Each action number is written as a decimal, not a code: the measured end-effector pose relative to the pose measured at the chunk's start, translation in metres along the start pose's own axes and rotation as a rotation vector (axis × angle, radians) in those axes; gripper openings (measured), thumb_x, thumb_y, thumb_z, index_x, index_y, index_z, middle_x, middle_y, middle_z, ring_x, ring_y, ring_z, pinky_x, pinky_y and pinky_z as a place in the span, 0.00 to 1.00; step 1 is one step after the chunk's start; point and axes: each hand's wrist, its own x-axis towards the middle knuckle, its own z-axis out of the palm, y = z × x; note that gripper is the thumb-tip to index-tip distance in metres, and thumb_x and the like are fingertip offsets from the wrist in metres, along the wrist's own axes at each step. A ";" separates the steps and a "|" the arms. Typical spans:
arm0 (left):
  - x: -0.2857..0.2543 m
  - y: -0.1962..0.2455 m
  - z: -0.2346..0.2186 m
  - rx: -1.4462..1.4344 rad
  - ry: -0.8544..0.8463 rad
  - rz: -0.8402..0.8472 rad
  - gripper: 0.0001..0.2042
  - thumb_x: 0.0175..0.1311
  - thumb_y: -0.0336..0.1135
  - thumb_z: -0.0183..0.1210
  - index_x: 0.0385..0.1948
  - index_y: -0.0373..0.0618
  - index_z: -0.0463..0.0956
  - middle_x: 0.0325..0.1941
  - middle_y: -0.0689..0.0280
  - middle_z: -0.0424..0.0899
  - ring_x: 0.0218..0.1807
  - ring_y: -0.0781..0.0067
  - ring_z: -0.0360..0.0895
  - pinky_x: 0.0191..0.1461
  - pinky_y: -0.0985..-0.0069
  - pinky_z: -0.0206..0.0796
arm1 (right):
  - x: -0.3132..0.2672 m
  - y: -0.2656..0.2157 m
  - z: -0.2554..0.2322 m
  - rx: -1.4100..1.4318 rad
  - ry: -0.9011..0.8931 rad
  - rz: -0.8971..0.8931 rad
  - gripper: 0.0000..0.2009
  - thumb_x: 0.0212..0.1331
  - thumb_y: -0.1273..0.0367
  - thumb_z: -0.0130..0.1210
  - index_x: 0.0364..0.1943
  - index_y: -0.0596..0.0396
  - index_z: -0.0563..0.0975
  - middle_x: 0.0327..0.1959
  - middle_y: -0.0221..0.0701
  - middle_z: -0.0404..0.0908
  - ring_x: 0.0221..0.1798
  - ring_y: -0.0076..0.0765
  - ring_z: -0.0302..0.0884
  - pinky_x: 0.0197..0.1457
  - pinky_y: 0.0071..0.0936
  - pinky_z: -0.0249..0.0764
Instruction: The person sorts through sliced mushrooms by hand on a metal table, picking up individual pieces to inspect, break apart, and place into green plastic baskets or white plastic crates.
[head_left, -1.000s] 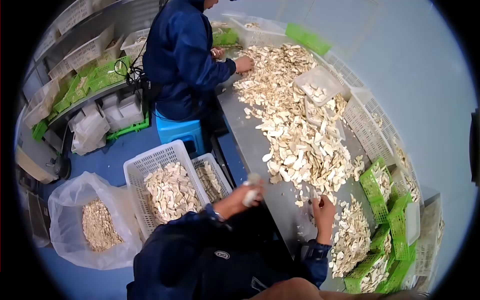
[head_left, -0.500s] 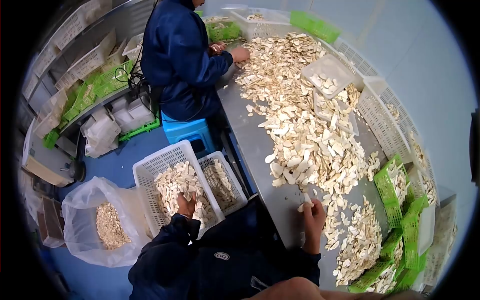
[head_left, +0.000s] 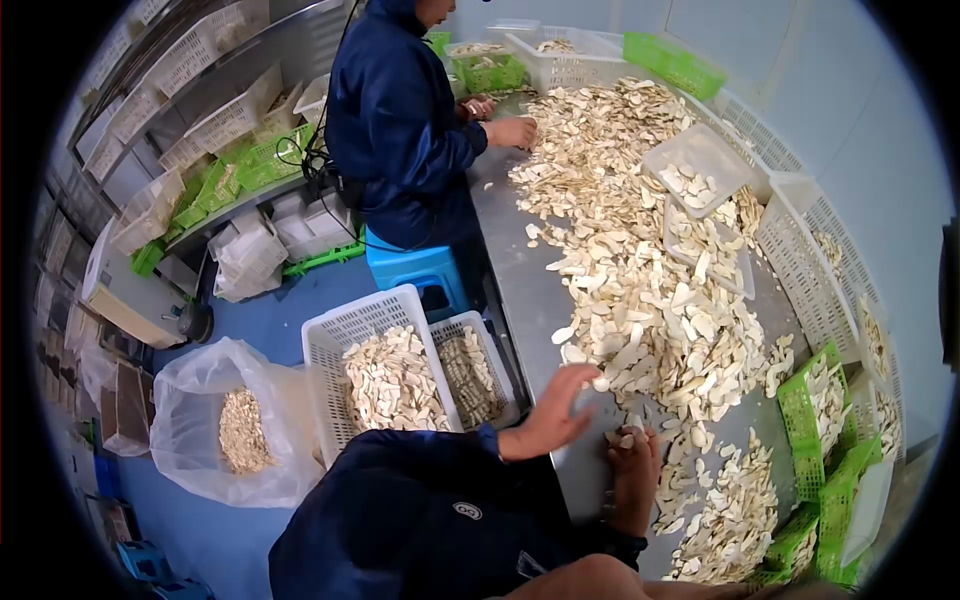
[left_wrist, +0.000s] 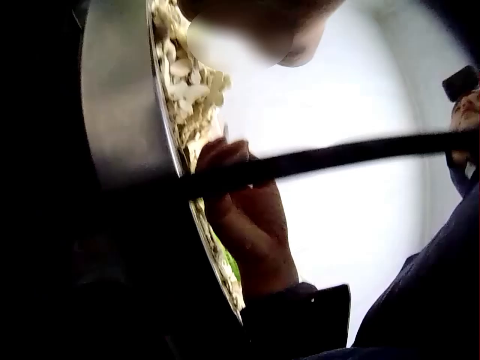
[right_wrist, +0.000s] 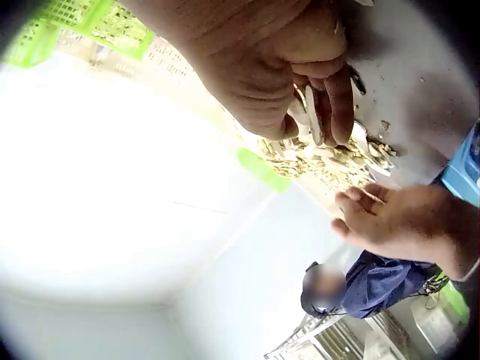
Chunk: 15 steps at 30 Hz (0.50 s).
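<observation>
My left hand [head_left: 550,418] is over the table's near edge, fingers stretched toward the big heap of pale dried slices [head_left: 650,300], fingertips right at its front. In the right wrist view that left hand [right_wrist: 409,225] appears with loosely bent fingers and nothing in them. Close beside it, my right hand [head_left: 635,470] pinches a few pale slices [right_wrist: 313,116] between thumb and fingers, low over the metal table [head_left: 530,330]. A smaller heap of slices [head_left: 730,510] lies to the right of this hand.
Left of the table stand a white basket of slices [head_left: 312,370], a smaller white basket [head_left: 508,385] and a clear plastic bag [head_left: 180,400] of small bits. Green baskets [head_left: 800,420] line the right side. Another person [head_left: 400,130] works at the far left.
My left hand went from above the floor baskets into the large white basket, then back to the table without the pale pieces it carried. The right hand stays near the heap, holding slices.
</observation>
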 end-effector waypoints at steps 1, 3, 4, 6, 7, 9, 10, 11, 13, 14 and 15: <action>0.001 0.004 0.014 0.026 -0.046 0.044 0.23 0.61 0.29 0.58 0.58 0.38 0.66 0.57 0.53 0.70 0.57 0.55 0.70 0.63 0.65 0.63 | 0.001 0.001 -0.002 -0.033 -0.035 -0.006 0.06 0.70 0.68 0.50 0.46 0.52 0.72 0.39 0.27 0.78 0.37 0.24 0.76 0.39 0.21 0.77; 0.000 0.004 0.035 0.034 -0.114 0.116 0.23 0.61 0.31 0.58 0.58 0.38 0.67 0.57 0.52 0.70 0.59 0.52 0.68 0.64 0.62 0.62 | 0.003 0.005 -0.007 -0.101 -0.100 -0.019 0.06 0.71 0.68 0.49 0.46 0.53 0.72 0.39 0.27 0.77 0.37 0.23 0.76 0.39 0.21 0.77; -0.003 0.000 0.045 0.017 -0.138 0.141 0.23 0.61 0.32 0.58 0.58 0.38 0.67 0.58 0.51 0.69 0.60 0.50 0.67 0.65 0.61 0.61 | 0.001 0.004 -0.009 -0.020 -0.110 -0.009 0.06 0.71 0.68 0.48 0.45 0.54 0.72 0.38 0.27 0.77 0.38 0.22 0.75 0.41 0.20 0.75; -0.003 -0.007 0.054 0.013 -0.179 0.179 0.24 0.61 0.34 0.60 0.58 0.38 0.67 0.58 0.51 0.69 0.61 0.47 0.67 0.65 0.60 0.61 | 0.001 0.003 -0.012 -0.019 -0.106 -0.008 0.06 0.72 0.68 0.47 0.45 0.55 0.72 0.38 0.28 0.77 0.38 0.22 0.75 0.43 0.19 0.75; -0.004 -0.008 0.057 0.012 -0.189 0.198 0.24 0.60 0.35 0.61 0.57 0.38 0.67 0.59 0.51 0.69 0.61 0.47 0.68 0.65 0.60 0.61 | 0.002 0.003 -0.013 -0.016 -0.109 -0.004 0.06 0.72 0.69 0.47 0.45 0.55 0.72 0.37 0.28 0.77 0.38 0.22 0.74 0.44 0.19 0.74; -0.002 -0.010 0.056 0.024 -0.211 0.241 0.24 0.59 0.36 0.62 0.57 0.40 0.68 0.60 0.53 0.70 0.61 0.48 0.68 0.63 0.60 0.63 | 0.005 0.006 -0.015 0.050 -0.106 -0.029 0.07 0.72 0.69 0.46 0.46 0.57 0.72 0.39 0.30 0.77 0.40 0.24 0.75 0.46 0.20 0.74; -0.001 -0.009 0.056 0.020 -0.242 0.292 0.24 0.58 0.36 0.63 0.56 0.41 0.69 0.60 0.53 0.70 0.61 0.48 0.69 0.62 0.59 0.64 | 0.006 0.007 -0.013 0.086 -0.104 -0.045 0.08 0.73 0.69 0.46 0.47 0.57 0.72 0.40 0.31 0.78 0.41 0.25 0.76 0.47 0.20 0.74; 0.000 -0.006 0.057 0.014 -0.275 0.343 0.24 0.58 0.36 0.64 0.55 0.42 0.70 0.60 0.54 0.70 0.61 0.49 0.69 0.61 0.59 0.65 | 0.007 0.006 -0.011 0.108 -0.087 -0.045 0.08 0.73 0.69 0.46 0.48 0.58 0.72 0.41 0.32 0.78 0.42 0.26 0.76 0.47 0.21 0.74; 0.003 0.002 0.058 0.015 -0.308 0.405 0.22 0.57 0.35 0.64 0.54 0.44 0.71 0.60 0.55 0.71 0.61 0.50 0.70 0.60 0.59 0.66 | 0.001 -0.005 0.000 0.148 -0.048 -0.046 0.09 0.73 0.69 0.46 0.49 0.58 0.72 0.44 0.34 0.78 0.45 0.28 0.77 0.48 0.23 0.75; 0.005 0.005 0.059 0.024 -0.306 0.416 0.22 0.57 0.34 0.64 0.53 0.45 0.71 0.60 0.56 0.71 0.61 0.51 0.70 0.59 0.59 0.67 | 0.004 -0.004 -0.002 0.150 -0.068 -0.062 0.11 0.73 0.69 0.45 0.52 0.59 0.71 0.47 0.36 0.78 0.48 0.31 0.78 0.49 0.25 0.75; 0.007 0.006 0.061 0.033 -0.301 0.426 0.21 0.56 0.34 0.64 0.53 0.46 0.72 0.60 0.56 0.72 0.60 0.51 0.71 0.59 0.59 0.67 | 0.004 -0.003 -0.001 0.163 -0.044 -0.064 0.11 0.73 0.69 0.45 0.52 0.59 0.71 0.48 0.37 0.77 0.48 0.31 0.78 0.49 0.25 0.75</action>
